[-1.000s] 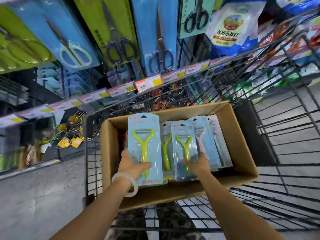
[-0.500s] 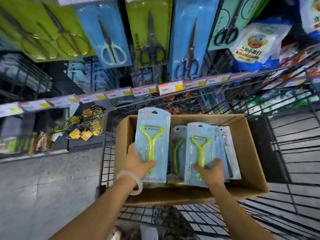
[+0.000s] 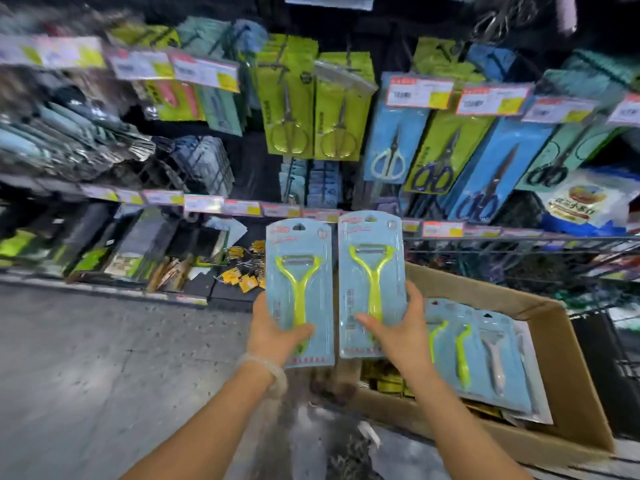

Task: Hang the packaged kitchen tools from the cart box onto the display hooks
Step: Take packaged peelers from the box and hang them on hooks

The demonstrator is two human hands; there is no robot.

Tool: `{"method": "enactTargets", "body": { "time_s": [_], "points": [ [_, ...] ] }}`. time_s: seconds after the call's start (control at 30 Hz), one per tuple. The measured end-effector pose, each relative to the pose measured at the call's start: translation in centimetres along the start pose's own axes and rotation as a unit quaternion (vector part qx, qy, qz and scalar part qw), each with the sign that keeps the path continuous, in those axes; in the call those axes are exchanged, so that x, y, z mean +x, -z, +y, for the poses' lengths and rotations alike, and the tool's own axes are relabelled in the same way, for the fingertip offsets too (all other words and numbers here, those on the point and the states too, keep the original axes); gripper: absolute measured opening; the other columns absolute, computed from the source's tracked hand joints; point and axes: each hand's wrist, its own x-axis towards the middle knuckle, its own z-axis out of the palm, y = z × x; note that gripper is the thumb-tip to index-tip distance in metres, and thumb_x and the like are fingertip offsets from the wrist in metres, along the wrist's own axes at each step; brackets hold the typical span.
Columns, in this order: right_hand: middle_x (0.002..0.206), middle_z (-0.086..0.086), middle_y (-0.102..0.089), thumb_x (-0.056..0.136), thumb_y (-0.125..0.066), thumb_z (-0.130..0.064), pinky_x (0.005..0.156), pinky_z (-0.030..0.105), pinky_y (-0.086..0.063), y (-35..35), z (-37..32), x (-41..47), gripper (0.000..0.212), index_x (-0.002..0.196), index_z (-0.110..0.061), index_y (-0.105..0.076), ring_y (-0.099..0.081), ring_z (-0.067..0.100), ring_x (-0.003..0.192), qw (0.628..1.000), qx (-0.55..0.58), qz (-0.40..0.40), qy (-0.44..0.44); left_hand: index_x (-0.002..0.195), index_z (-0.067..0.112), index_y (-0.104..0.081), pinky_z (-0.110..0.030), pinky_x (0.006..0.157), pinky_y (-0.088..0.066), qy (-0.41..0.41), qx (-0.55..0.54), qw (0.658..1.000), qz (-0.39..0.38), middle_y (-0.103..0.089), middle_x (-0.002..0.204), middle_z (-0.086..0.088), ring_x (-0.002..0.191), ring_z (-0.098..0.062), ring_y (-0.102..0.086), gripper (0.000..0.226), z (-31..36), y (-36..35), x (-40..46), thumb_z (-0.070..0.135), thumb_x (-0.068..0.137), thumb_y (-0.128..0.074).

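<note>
Two light-blue cards, each with a lime-green peeler, are held upright in front of the display. My left hand (image 3: 275, 332) grips the bottom of the left peeler pack (image 3: 299, 271). My right hand (image 3: 401, 329) grips the bottom of the right peeler pack (image 3: 371, 268). Both packs are out of the cardboard box (image 3: 554, 344), which sits at the lower right with several more peeler packs (image 3: 485, 355) lying in it. The display wall (image 3: 318, 109) of hanging goods is straight ahead; its hooks are hidden by the packs on them.
Packaged scissors (image 3: 391, 147) in blue and green cards hang above and to the right. Price-tag rails (image 3: 225, 206) run across the shelves. The wire cart (image 3: 519, 247) surrounds the box. Grey floor (image 3: 86, 358) lies at the lower left. Yellow tags (image 3: 242, 271) hang low.
Both hands have lifted their peeler packs up out of the box and to the left toward the display. The view has swung left, so the box now sits at the lower right.
</note>
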Motion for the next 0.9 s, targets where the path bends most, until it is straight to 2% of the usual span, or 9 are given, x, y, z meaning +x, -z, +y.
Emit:
{"method": "enactTargets", "body": {
  "time_s": [0.1,0.2,0.33,0.43,0.5,0.63,0.7,0.77,0.9],
  "points": [
    [0.114,-0.019,-0.049,0.065,-0.085,-0.014,0.1,0.033,-0.043,-5.9,-2.4,-2.6,0.083,0.132,-0.02,-0.037,-0.052,0.012,0.113,0.998,0.004,-0.036,0.056,0.113,0.024,-0.04,-0.014,0.054,-0.047,-0.026,-0.024,0.998,0.045,-0.059,0.097,0.002,0.081,-0.008,-0.06,0.064,0.4,6.7,-1.6,-0.009,0.07,-0.075],
    [0.107,-0.027,-0.045,0.066,-0.084,-0.011,0.093,0.023,-0.041,-12.1,-4.4,-5.3,0.078,0.122,-0.03,-0.035,-0.052,0.004,0.103,0.993,0.009,-0.082,0.089,0.111,0.02,-0.046,-0.017,0.059,-0.05,-0.056,-0.05,0.993,0.09,-0.061,0.102,-0.005,0.087,-0.017,-0.063,0.062,0.4,13.3,-3.2,-0.012,0.067,-0.076],
    [0.118,-0.014,-0.052,0.064,-0.086,-0.014,0.101,0.035,-0.044,-19.8,-6.8,-8.8,0.083,0.127,-0.03,-0.034,-0.055,0.007,0.11,0.981,0.02,-0.156,0.116,0.097,0.029,-0.047,-0.01,0.054,-0.05,-0.083,-0.089,0.98,0.155,-0.059,0.091,0.007,0.076,-0.002,-0.058,0.06,-0.1,21.2,-5.8,-0.018,0.068,-0.072],
    [0.124,-0.009,-0.05,0.06,-0.088,-0.019,0.105,0.037,-0.041,-24.3,-8.8,-10.8,0.091,0.133,-0.024,-0.033,-0.05,0.013,0.118,0.971,0.01,-0.186,0.148,0.109,0.023,-0.046,-0.011,0.053,-0.05,-0.082,-0.118,0.968,0.205,-0.061,0.092,0.006,0.075,-0.003,-0.06,0.064,-0.8,26.3,-7.0,-0.015,0.067,-0.075],
    [0.114,-0.02,-0.049,0.061,-0.088,-0.018,0.101,0.031,-0.042,-26.8,-10.6,-11.9,0.087,0.125,-0.033,-0.032,-0.051,0.01,0.112,0.964,0.007,-0.209,0.166,0.113,0.019,-0.046,-0.014,0.055,-0.052,-0.08,-0.132,0.96,0.232,-0.064,0.095,0.002,0.077,-0.008,-0.062,0.065,-1.0,29.3,-7.5,-0.015,0.066,-0.076],
    [0.119,-0.015,-0.048,0.06,-0.088,-0.024,0.102,0.036,-0.042,-31.9,-14.0,-12.6,0.091,0.13,-0.032,-0.031,-0.05,0.013,0.116,0.947,-0.008,-0.252,0.2,0.118,0.005,-0.046,-0.017,0.055,-0.053,-0.112,-0.136,0.945,0.274,-0.065,0.105,-0.016,0.072,-0.008,-0.066,0.064,0.3,34.5,-8.1,-0.016,0.065,-0.075],
    [0.13,-0.009,-0.047,0.059,-0.088,-0.028,0.105,0.039,-0.041,-34.4,-15.8,-12.6,0.1,0.14,-0.021,-0.029,-0.048,0.016,0.122,0.94,-0.007,-0.266,0.211,0.11,0.014,-0.046,-0.013,0.052,-0.05,-0.128,-0.144,0.935,0.296,-0.064,0.098,-0.007,0.068,0.0,-0.065,0.061,1.4,36.7,-7.9,-0.019,0.067,-0.073],
    [0.136,-0.002,-0.046,0.059,-0.088,-0.029,0.105,0.04,-0.042,-36.9,-17.5,-12.4,0.105,0.144,-0.019,-0.026,-0.049,0.017,0.122,0.937,-0.003,-0.273,0.218,0.103,0.024,-0.047,-0.012,0.053,-0.05,-0.144,-0.141,0.928,0.315,-0.063,0.096,0.001,0.075,-0.003,-0.064,0.062,2.3,38.8,-7.4,-0.017,0.066,-0.074],
    [0.136,-0.004,-0.047,0.06,-0.088,-0.031,0.103,0.039,-0.044,-42.0,-20.8,-11.2,0.104,0.143,-0.025,-0.026,-0.05,0.015,0.119,0.929,0.019,-0.288,0.233,0.106,0.021,-0.047,-0.011,0.052,-0.05,-0.168,-0.123,0.919,0.334,-0.063,0.093,0.006,0.069,0.003,-0.065,0.06,4.3,43.4,-5.0,-0.014,0.067,-0.075]
  ]
}}
